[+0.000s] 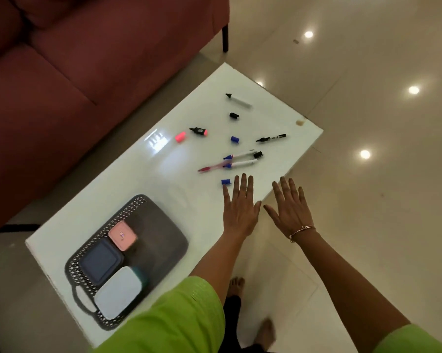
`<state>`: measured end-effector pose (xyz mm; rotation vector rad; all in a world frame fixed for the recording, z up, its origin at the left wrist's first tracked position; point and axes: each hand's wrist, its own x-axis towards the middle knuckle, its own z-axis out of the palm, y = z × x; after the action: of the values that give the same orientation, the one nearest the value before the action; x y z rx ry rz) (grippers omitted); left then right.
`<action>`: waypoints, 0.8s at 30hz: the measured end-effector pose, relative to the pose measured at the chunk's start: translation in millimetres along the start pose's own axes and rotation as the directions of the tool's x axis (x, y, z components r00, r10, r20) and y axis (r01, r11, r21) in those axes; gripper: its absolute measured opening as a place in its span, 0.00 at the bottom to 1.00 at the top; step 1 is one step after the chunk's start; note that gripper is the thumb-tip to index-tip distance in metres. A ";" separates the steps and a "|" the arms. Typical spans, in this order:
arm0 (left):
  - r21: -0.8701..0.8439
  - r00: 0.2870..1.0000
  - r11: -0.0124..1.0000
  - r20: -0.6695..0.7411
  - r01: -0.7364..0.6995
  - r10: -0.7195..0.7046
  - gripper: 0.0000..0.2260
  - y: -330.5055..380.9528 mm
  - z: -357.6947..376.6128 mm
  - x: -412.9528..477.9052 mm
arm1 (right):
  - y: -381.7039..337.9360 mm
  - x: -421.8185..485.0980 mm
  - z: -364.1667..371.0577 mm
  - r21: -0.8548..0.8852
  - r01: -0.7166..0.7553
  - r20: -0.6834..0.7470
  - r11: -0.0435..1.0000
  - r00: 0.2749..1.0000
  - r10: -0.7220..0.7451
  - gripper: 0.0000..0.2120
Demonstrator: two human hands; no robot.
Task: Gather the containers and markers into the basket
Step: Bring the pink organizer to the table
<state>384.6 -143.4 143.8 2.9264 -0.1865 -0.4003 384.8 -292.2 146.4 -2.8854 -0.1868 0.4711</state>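
Basket (161, 225), dark, perforated rim, is sitting on the white table (128, 179), well apart from both hands on the side of the left little finger and nearer the wearer. It is holding three lidded containers: pink container (123, 236), navy container (101, 261), pale blue container (119, 291).

Left hand (240, 207) is hovering flat over the table, fingers spread, holding nothing. Right hand (290, 210), bracelet at the wrist, is hanging over the table edge, fingers likewise splayed and empty.

Loose blue cap (225, 182) is lying just beside the left little fingertip. Two blue-tipped markers (241, 160) and a red pen (212, 167), overlapping, are lying just beyond the left fingertips, a black cap (258, 154) at their far end. Farther out: black marker (270, 138), second blue cap (235, 139), second black cap (233, 115), pink highlighter (199, 130) with its pink cap (181, 137) off, white marker (238, 100).

Risks, judged: markers are lying uncapped, so tips may be smearing the table or fingers on pickup; round barrels may be rolling off the near edge if nudged; caps may be getting left behind or mismatched.
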 end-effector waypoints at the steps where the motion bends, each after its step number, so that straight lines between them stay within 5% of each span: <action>1: 0.003 1.000 1.000 -0.015 0.020 -0.020 0.30 4.8 1.3 8.8 | 8.9 11.9 -2.9 -0.008 0.019 0.003 1.000 1.000 -0.019 0.42; 10: 0.019 0.961 0.961 -0.044 0.275 -0.274 0.30 70.1 20.8 69.8 | 92.8 91.0 -18.6 0.001 0.247 0.111 0.969 0.963 -0.246 0.40; 13: -0.132 0.922 0.914 -0.006 0.383 -0.387 0.24 112.1 33.4 80.1 | 132.1 97.7 -21.4 0.093 0.279 0.118 0.956 0.950 -0.289 0.34; 15: -0.321 0.873 0.823 0.022 0.468 -0.487 0.20 146.3 47.5 89.0 | 163.3 102.9 -22.3 0.201 0.251 0.101 0.947 0.956 -0.275 0.26; 18: -0.563 0.751 0.554 0.200 0.614 -0.629 0.20 191.6 75.0 105.9 | 209.0 115.2 -14.3 0.349 0.139 0.107 0.927 0.976 -0.187 0.19; 24: -0.680 0.665 0.296 0.374 0.670 -0.647 0.23 232.1 162.6 160.2 | 274.4 173.6 48.5 0.447 -0.029 0.162 0.894 0.986 -0.049 0.18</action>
<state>469.7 -419.9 -5.4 1.9305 1.0159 -0.4620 557.1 -521.8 -12.9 -2.3911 -0.1011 0.6610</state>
